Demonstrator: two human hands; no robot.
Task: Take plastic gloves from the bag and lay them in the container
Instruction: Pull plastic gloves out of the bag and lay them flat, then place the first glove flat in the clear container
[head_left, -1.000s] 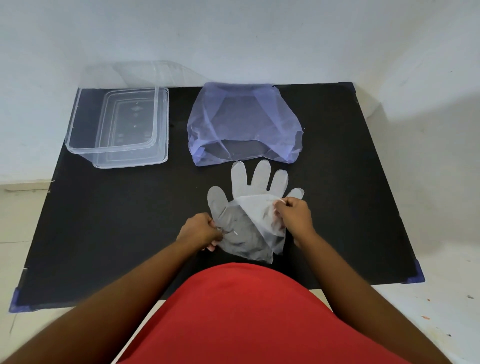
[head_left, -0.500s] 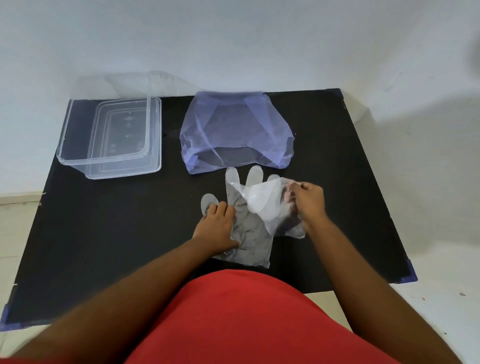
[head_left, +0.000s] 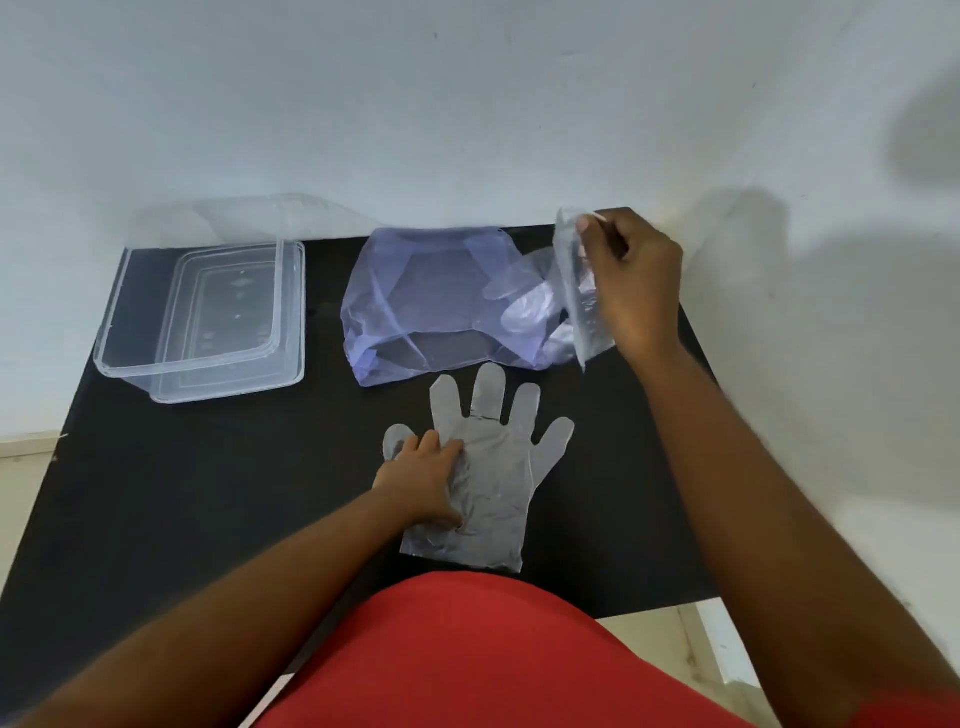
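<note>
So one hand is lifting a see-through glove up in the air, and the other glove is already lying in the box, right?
Not quite. The right hand does hold one glove up, but the other glove lies flat on the black table under the left hand, not in the box. The head view shows it.

Bare table (head_left: 208, 493) lies open between flat glove (head_left: 488, 483) and container (head_left: 202, 322).

Left hand (head_left: 423, 478) flat, right hand (head_left: 631, 283) raised, pinching
</note>
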